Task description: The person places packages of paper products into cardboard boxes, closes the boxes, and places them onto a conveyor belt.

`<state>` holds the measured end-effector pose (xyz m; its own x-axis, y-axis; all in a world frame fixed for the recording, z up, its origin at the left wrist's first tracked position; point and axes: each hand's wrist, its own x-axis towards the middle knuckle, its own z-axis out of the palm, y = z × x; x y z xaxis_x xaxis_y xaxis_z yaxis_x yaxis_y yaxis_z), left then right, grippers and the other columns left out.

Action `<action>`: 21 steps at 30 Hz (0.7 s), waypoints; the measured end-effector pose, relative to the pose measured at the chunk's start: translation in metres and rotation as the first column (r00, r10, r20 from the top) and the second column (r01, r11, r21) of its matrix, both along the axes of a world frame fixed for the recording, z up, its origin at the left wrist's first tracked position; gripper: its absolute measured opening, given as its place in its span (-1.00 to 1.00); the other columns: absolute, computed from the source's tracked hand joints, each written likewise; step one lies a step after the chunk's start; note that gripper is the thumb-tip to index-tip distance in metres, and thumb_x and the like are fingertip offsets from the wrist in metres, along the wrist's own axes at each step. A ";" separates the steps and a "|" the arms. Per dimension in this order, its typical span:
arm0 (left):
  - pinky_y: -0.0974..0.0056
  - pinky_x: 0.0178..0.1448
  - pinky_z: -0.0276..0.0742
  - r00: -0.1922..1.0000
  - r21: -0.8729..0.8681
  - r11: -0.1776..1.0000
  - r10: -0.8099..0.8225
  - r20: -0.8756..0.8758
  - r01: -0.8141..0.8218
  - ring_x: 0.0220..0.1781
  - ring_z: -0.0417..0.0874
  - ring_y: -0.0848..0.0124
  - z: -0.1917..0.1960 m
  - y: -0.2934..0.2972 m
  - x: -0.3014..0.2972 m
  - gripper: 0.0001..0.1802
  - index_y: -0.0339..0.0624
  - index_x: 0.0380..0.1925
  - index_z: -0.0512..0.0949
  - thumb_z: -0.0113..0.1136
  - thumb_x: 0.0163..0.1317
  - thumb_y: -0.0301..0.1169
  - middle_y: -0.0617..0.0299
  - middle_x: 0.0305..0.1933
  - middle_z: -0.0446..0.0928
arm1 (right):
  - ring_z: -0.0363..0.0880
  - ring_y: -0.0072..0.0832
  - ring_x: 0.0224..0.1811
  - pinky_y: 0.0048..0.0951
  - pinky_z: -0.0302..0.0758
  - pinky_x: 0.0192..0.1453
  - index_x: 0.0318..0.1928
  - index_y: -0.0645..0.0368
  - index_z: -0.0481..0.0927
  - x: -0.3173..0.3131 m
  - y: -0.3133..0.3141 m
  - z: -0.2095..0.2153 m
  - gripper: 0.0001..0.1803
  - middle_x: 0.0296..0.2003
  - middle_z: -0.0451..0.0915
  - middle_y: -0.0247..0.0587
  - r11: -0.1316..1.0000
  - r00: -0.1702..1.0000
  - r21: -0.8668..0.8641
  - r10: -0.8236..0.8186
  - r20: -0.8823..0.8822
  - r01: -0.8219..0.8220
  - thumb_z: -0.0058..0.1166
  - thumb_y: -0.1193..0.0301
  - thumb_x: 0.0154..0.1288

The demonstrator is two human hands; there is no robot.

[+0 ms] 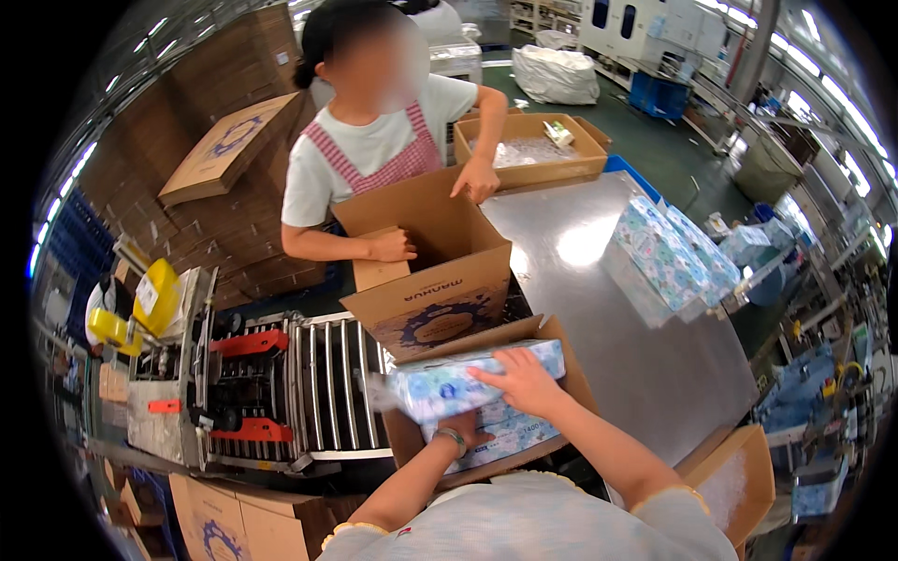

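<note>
A long plastic-wrapped pack of tissues (449, 384), blue and white with a floral print, lies tilted across the top of an open cardboard box (582, 374). My right hand (526, 381) grips it from above near its right end, fingers spread over the wrap. Against its near lower side is my left hand (460, 438), its fingers partly hidden by the pack and a band round the wrist. Beneath, a similar tissue pack (524, 438) sits inside the box.
Across from me a co-worker (360, 140) has both hands at another open carton (440, 290). A roller conveyor (337, 383) runs left. Several tissue packs (669, 257) lie on the metal table (655, 393). Cartons stand at the back (561, 166) and lower right (748, 477).
</note>
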<state>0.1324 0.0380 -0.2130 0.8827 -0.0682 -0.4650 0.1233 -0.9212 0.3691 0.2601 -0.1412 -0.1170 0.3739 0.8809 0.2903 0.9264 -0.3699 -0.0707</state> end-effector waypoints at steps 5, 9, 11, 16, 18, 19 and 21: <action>-0.07 0.58 0.09 0.993 0.032 0.999 -0.040 0.108 0.036 0.58 0.15 -0.01 0.050 0.014 -0.014 0.00 -0.20 0.45 0.20 0.33 0.15 0.13 -0.12 0.54 0.16 | 0.05 -0.08 0.58 0.21 -0.03 0.57 0.53 -0.26 0.22 0.011 0.026 -0.030 -0.18 0.52 0.17 -0.05 0.960 0.963 -0.271 -0.139 -0.233 0.073 0.23 0.10 0.29; -0.07 0.63 -0.04 0.865 0.226 0.929 0.158 0.476 -0.294 0.64 0.01 -0.02 0.052 0.024 -0.019 -0.03 -0.17 0.53 0.09 0.20 0.28 0.11 -0.15 0.60 0.03 | -0.20 -0.11 0.66 0.34 -0.20 0.58 0.59 -0.28 0.01 0.013 -0.004 -0.051 -0.06 0.58 -0.04 -0.04 0.906 0.883 -0.374 -0.331 -0.334 0.198 0.14 -0.13 0.32; -0.06 0.65 -0.09 0.955 0.261 0.941 0.148 0.258 -0.216 0.68 -0.13 -0.02 0.027 0.036 -0.014 0.03 -0.15 0.57 -0.03 0.17 0.30 0.14 -0.17 0.64 -0.09 | -0.29 -0.09 0.67 0.38 -0.24 0.57 0.60 -0.28 -0.01 0.021 -0.019 -0.080 -0.02 0.60 -0.14 -0.05 0.880 0.873 -0.452 -0.331 -0.357 0.149 0.14 -0.16 0.29; -0.04 0.59 0.12 0.952 0.034 0.954 0.295 0.083 -0.298 0.59 0.11 -0.12 0.012 0.055 -0.005 -0.11 -0.22 0.50 0.17 0.18 0.32 0.06 -0.18 0.58 0.10 | -0.11 -0.03 0.63 0.27 0.09 0.52 0.54 -0.13 0.18 0.055 -0.006 -0.063 -0.12 0.58 0.00 0.00 0.833 0.758 -0.551 -0.332 -0.562 -0.043 0.22 0.00 0.29; -0.09 0.50 0.28 0.924 -0.165 0.932 0.348 0.156 -0.323 0.45 0.33 -0.16 0.003 0.075 -0.016 -0.29 -0.29 0.32 0.40 0.28 0.25 -0.13 -0.17 0.44 0.33 | 0.22 -0.01 0.49 0.05 0.32 0.43 0.43 0.07 0.34 0.069 -0.024 -0.066 -0.25 0.44 0.29 0.02 0.978 0.672 -0.208 -0.166 -0.722 0.018 0.27 0.19 0.27; -0.09 0.49 0.28 0.844 -0.104 0.922 0.383 0.376 -0.372 0.44 0.34 -0.15 0.017 0.075 -0.032 -0.31 -0.30 0.29 0.42 0.31 0.22 -0.18 -0.16 0.42 0.35 | 0.35 0.00 0.38 -0.02 0.36 0.39 0.36 0.14 0.39 0.057 -0.032 -0.032 -0.33 0.35 0.40 0.03 0.986 0.802 -0.061 -0.160 -0.576 0.153 0.25 0.27 0.28; -0.09 0.47 0.29 0.573 -0.002 0.883 0.306 0.760 -0.469 0.44 0.34 -0.13 0.093 0.058 -0.061 -0.35 -0.30 0.24 0.45 0.36 0.16 -0.28 -0.15 0.37 0.38 | 0.50 0.02 0.22 -0.08 0.42 0.31 0.25 0.24 0.46 0.032 -0.060 0.034 -0.46 0.20 0.53 0.04 0.894 0.860 0.193 -0.300 -0.412 0.404 0.22 0.39 0.28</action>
